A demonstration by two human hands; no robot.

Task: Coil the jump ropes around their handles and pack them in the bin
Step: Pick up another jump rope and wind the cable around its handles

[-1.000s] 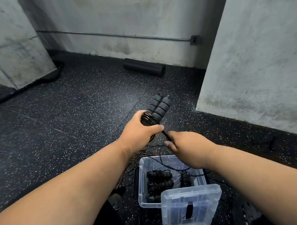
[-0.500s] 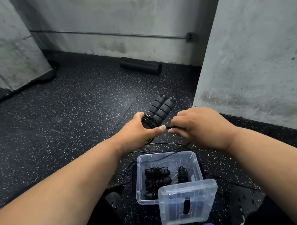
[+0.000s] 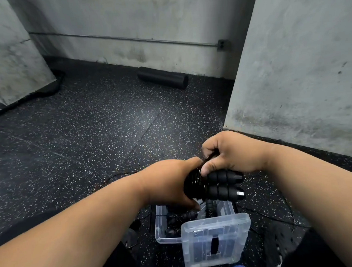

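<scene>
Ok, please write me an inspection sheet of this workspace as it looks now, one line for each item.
Surface: black speckled rubber floor.
Job's things: jump rope handles with rope coiled round them; clear bin holding coiled ropes; lid resting on the bin's near right corner.
Clutter: black foam roller by the wall.
Grippers: left hand grips the coil; right hand pinches the rope.
Cables: loose rope on the floor.
Surroundings: concrete walls, wall conduit.
</scene>
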